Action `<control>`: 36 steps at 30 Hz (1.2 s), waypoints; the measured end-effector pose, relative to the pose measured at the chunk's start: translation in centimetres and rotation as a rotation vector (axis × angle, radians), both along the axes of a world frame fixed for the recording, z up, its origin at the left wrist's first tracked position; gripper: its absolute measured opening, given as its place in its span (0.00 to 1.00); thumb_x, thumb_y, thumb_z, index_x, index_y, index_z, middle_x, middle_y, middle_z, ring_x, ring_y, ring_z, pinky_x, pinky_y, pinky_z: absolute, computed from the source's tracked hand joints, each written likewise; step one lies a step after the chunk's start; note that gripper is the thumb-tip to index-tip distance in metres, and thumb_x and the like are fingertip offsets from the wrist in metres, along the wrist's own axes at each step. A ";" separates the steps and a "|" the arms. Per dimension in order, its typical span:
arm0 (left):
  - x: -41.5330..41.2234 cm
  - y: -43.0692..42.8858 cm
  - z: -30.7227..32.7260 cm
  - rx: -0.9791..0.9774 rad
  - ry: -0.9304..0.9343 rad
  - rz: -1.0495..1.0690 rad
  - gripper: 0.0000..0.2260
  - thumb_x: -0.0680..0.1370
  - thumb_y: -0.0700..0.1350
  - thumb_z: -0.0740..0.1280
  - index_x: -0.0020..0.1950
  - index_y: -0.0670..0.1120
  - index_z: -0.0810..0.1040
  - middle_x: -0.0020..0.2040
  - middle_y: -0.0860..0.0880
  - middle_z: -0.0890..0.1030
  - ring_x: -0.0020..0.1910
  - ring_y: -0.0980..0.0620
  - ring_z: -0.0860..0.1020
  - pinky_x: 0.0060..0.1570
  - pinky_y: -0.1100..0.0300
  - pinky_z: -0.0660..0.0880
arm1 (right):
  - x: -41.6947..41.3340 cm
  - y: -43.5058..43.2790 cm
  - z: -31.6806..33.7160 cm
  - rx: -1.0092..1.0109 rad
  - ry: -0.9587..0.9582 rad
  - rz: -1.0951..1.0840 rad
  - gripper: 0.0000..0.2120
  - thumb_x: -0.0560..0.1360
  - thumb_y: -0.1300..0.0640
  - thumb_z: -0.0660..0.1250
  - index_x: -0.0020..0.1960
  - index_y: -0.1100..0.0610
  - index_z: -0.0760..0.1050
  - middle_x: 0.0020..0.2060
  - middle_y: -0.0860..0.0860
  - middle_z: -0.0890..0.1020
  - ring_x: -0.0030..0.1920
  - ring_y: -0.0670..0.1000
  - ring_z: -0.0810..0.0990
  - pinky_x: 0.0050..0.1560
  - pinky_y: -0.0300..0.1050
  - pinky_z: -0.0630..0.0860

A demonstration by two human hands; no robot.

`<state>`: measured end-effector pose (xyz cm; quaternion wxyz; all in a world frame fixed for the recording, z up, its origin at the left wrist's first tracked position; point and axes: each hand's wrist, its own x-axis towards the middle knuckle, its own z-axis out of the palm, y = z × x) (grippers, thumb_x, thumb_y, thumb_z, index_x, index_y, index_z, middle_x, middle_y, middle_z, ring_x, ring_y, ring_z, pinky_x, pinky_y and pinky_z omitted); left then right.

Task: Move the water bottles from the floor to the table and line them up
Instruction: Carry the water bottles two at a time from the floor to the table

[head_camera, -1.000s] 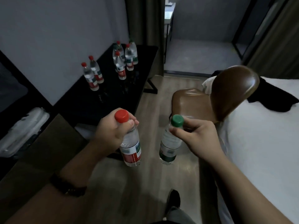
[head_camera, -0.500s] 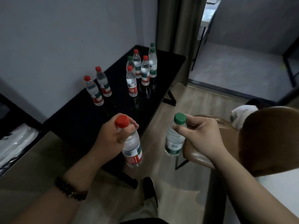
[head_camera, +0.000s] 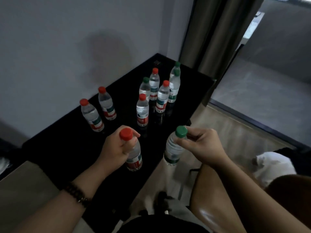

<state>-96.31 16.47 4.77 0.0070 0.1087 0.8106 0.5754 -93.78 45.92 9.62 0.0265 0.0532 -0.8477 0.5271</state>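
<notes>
The person had closed on the table [head_camera: 67, 148], left hand [head_camera: 116, 148] gripping a red-capped bottle [head_camera: 133, 158] over it, right hand [head_camera: 202, 145] pinching a green-capped bottle [head_camera: 171, 152] at its edge, likely ready for placing.

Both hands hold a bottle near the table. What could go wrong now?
The right hand pinches the green-cap bottle only at its cap, seemingly over the floor beyond the table edge; a slip could drop it. The standing bottles are crowded at the far end, so the red-cap bottle in the left hand might topple one if set close.
</notes>
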 end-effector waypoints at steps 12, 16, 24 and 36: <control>-8.4 3.2 -4.5 -0.172 -0.037 0.331 0.10 0.78 0.51 0.69 0.60 0.57 0.81 0.59 0.61 0.83 0.61 0.58 0.81 0.60 0.57 0.74 | -23.0 1.3 -6.7 0.117 -0.028 0.585 0.15 0.71 0.43 0.78 0.53 0.27 0.81 0.44 0.41 0.88 0.45 0.42 0.87 0.49 0.43 0.83; -9.8 5.0 -5.5 -0.184 -0.099 0.455 0.12 0.78 0.51 0.69 0.62 0.58 0.80 0.62 0.62 0.82 0.64 0.60 0.79 0.64 0.60 0.74 | -27.8 1.4 -9.1 0.139 0.010 0.739 0.21 0.72 0.46 0.78 0.63 0.38 0.79 0.47 0.27 0.83 0.48 0.32 0.83 0.47 0.25 0.75; -11.1 6.9 -5.9 -0.251 -0.178 0.541 0.13 0.78 0.56 0.68 0.62 0.60 0.78 0.59 0.62 0.81 0.61 0.60 0.80 0.60 0.67 0.74 | -32.1 2.2 -12.6 0.143 0.095 0.845 0.18 0.72 0.51 0.80 0.61 0.49 0.84 0.46 0.35 0.86 0.47 0.38 0.85 0.48 0.37 0.81; -11.4 7.4 -7.6 -0.251 -0.255 0.581 0.15 0.76 0.61 0.69 0.62 0.61 0.78 0.57 0.63 0.81 0.58 0.61 0.80 0.57 0.61 0.76 | -33.2 1.8 -12.0 0.199 0.084 0.881 0.17 0.73 0.48 0.78 0.60 0.46 0.82 0.46 0.40 0.86 0.48 0.39 0.84 0.47 0.39 0.81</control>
